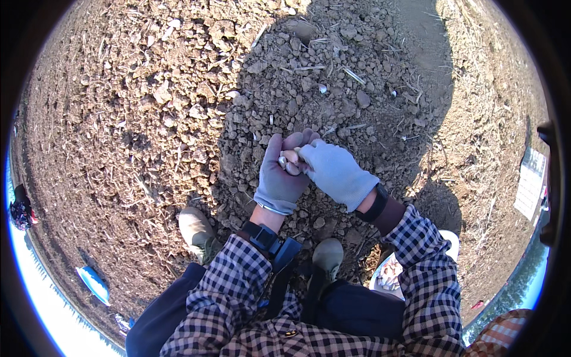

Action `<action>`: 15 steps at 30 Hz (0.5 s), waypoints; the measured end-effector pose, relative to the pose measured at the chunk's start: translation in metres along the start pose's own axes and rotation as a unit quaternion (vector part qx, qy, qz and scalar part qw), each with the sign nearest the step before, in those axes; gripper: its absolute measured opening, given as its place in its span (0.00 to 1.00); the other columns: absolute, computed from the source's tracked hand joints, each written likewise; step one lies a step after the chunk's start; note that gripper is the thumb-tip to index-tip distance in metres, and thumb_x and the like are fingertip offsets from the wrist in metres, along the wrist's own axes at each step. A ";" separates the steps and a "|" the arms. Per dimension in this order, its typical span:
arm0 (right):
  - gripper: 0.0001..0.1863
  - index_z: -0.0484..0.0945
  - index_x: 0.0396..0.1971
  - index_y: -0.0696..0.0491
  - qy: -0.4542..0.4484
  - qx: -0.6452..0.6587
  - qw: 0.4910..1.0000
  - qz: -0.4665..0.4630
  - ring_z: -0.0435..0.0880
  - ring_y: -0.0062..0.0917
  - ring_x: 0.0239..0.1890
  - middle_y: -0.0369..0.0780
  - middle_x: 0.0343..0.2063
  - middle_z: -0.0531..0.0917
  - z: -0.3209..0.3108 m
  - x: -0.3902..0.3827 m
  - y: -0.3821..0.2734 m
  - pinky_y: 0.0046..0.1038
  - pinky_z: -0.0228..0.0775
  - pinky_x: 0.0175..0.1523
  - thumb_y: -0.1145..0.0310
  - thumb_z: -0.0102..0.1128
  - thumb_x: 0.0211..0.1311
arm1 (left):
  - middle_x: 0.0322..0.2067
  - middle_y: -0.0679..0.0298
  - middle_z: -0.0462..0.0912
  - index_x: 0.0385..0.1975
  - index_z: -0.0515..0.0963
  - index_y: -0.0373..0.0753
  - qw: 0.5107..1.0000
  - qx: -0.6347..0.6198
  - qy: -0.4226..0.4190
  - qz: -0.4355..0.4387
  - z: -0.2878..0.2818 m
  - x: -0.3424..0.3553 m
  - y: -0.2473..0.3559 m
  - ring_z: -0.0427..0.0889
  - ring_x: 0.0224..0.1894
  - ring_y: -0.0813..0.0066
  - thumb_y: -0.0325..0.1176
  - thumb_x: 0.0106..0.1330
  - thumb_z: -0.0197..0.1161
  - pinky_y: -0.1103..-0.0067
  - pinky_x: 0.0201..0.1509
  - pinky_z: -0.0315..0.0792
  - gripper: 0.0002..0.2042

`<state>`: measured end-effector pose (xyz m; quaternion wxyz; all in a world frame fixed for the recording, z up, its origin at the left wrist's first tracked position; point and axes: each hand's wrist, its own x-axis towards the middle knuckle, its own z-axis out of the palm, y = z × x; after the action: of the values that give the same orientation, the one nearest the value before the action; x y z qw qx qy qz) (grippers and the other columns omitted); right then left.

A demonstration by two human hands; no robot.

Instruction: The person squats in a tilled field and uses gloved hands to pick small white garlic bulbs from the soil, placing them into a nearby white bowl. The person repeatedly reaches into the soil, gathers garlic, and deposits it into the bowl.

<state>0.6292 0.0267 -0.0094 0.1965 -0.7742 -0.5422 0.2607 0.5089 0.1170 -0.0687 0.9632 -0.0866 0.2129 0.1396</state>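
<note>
My left hand [279, 183], in a pale grey glove, is cupped palm up around a few pinkish-white garlic cloves [291, 158]. From the right, my gloved right hand [340, 175] reaches over with fingers bent and pressed together at these cloves. Its fingertips are partly hidden, so I cannot make out exactly which clove they grip. Both hands hover over cloddy brown soil [262, 95] in shadow. Beyond them, a single pale clove [322, 88] lies on the ground.
Beside my right forearm stands a white bucket [452, 243] holding more cloves [389, 275]. My boots [196, 231] rest on the soil. A blue-and-white object [93, 284] and a person [21, 211] are far left. Orange-checked cloth [504, 328] shows lower right, a pale sheet [530, 181] far right.
</note>
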 end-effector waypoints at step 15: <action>0.07 0.79 0.39 0.57 0.262 0.253 0.911 0.193 0.81 0.20 0.33 0.39 0.30 0.84 -0.111 0.043 0.121 0.24 0.74 0.42 0.72 0.63 0.63 | 0.52 0.48 0.81 0.36 0.80 0.32 0.998 -0.020 0.061 -0.016 0.055 -0.003 0.012 0.79 0.58 0.53 0.46 0.76 0.50 0.58 0.73 0.63 0.21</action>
<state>0.7986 0.0246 -0.0014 0.4666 -0.8286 -0.2268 0.2105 0.5238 0.1404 -0.0200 0.9485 -0.1177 0.2672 0.1228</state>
